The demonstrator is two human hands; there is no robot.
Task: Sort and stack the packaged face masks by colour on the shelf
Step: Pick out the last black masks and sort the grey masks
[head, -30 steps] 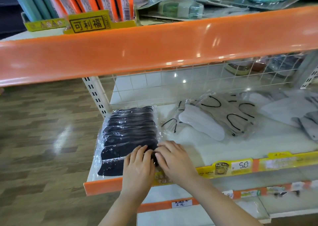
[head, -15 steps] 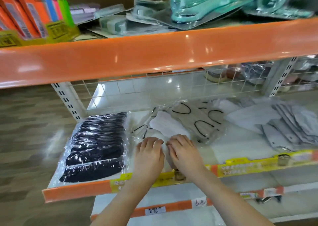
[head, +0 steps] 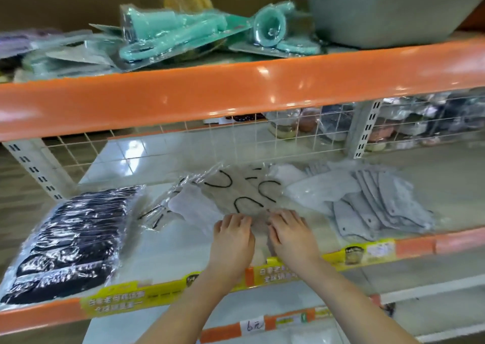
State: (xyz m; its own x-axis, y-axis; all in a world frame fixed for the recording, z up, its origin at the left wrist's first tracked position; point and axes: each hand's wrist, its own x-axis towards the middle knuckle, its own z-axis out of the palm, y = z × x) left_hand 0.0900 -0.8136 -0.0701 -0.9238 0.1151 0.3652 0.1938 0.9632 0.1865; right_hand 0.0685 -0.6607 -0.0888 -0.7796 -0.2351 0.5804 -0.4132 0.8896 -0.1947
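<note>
A white price tag on the orange edge of the lower shelf, near the bottom centre, reads "6元" in handwriting. The yellow label strip on the mask shelf's front edge carries Chinese print, too blurred to read.

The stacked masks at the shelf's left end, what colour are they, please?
Black masks, in clear wrapping; the head view shows them.

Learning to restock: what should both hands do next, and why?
Probably gather the clear-packed masks under the fingers into one pile; they lie fanned out loosely, while the black stack already sits tidy at left.
</note>
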